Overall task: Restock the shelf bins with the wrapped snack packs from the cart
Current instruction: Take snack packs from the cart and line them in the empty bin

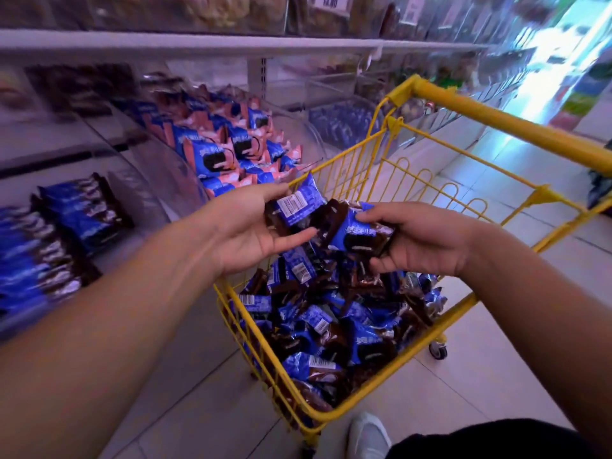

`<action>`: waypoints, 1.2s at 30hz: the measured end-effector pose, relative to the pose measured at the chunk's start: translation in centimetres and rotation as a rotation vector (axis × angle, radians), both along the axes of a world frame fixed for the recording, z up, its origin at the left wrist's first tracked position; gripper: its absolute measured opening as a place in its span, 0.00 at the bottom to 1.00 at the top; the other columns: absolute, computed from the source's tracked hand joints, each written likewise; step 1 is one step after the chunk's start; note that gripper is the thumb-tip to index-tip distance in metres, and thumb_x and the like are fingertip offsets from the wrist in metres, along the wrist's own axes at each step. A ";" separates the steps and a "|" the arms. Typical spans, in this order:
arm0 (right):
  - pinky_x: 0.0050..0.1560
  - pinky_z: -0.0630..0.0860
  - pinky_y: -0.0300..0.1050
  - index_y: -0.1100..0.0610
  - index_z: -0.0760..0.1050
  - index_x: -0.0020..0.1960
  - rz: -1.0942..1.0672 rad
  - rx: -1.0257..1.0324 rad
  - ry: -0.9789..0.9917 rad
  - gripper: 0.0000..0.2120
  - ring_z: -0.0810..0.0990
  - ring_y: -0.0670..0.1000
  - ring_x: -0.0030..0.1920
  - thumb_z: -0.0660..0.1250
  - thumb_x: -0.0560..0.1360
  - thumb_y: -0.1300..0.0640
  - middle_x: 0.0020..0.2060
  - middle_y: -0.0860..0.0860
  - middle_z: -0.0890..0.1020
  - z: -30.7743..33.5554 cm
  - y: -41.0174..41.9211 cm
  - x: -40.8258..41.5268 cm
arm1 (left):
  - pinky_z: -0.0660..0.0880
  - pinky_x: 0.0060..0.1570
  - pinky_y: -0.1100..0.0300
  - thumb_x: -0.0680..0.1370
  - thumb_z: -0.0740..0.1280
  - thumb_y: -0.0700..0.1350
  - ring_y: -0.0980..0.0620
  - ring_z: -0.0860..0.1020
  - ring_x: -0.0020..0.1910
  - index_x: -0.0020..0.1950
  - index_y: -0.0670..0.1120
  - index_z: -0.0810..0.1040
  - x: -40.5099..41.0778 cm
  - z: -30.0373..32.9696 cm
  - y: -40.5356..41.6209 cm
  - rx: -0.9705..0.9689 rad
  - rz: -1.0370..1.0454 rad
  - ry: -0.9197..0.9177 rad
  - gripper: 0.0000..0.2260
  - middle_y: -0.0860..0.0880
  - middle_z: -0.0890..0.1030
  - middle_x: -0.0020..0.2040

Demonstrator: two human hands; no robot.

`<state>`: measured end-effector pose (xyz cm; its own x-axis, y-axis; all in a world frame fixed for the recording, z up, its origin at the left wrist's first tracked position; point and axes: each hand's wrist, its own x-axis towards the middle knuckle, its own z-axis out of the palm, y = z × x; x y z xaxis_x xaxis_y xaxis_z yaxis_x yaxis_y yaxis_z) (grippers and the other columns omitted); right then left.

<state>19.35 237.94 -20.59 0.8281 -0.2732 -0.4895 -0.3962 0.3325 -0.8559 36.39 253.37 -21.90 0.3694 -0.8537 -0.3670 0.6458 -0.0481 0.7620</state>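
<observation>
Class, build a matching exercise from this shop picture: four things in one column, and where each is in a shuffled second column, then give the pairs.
1. barcode-side snack pack
2. face-up snack pack
3. pink-and-blue packs
4. white shoe

A. on the floor beside the cart
B. in the left hand
C. in the shelf bin
D. in the right hand

Pairs: 1-B, 2-D, 3-C, 4-A

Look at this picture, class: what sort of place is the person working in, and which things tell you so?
Most likely a shop's snack aisle. Clear shelf bins hold wrapped snack packs, a price tag hangs above, and a yellow cart full of packs stands on the tiled floor.
</observation>
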 end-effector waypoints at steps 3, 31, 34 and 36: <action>0.32 0.79 0.42 0.57 0.80 0.55 -0.062 0.044 -0.061 0.20 0.84 0.52 0.40 0.69 0.70 0.44 0.47 0.58 0.84 0.0 0.2 0.6 | 0.83 0.44 0.48 0.79 0.62 0.35 0.43 0.84 0.52 0.70 0.44 0.74 -0.1 0.2 0.4 -0.046 -0.019 -0.002 0.19 0.41 0.82 0.59; 0.47 0.84 0.50 0.60 0.80 0.60 0.044 -0.525 -0.297 0.18 0.86 0.58 0.47 0.72 0.71 0.60 0.50 0.61 0.86 1.6 2.3 0.9 | 0.82 0.46 0.54 0.75 0.62 0.67 0.47 0.83 0.56 0.62 0.49 0.81 -1.5 0.2 2.0 0.003 -0.457 -0.295 0.26 0.44 0.84 0.58; 0.49 0.82 0.53 0.62 0.80 0.53 -0.089 -0.520 -0.207 0.18 0.84 0.56 0.44 0.73 0.72 0.49 0.47 0.61 0.85 1.4 3.0 1.8 | 0.82 0.38 0.57 0.74 0.73 0.47 0.45 0.86 0.47 0.57 0.44 0.79 -1.9 -0.4 1.6 0.052 -0.291 -0.385 0.15 0.44 0.86 0.48; 0.39 0.82 0.45 0.59 0.78 0.49 -0.253 -0.267 -0.153 0.16 0.83 0.52 0.39 0.73 0.73 0.46 0.44 0.57 0.83 1.7 2.7 2.0 | 0.82 0.35 0.55 0.76 0.70 0.42 0.43 0.86 0.43 0.55 0.43 0.78 -1.9 -0.5 1.5 0.071 -0.163 -0.325 0.08 0.43 0.86 0.42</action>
<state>21.38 240.64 -18.86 0.7762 -0.5789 -0.2497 -0.1912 0.1613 -0.9682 34.50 254.85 -22.35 0.3375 -0.8877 -0.3131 0.3506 -0.1901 0.9170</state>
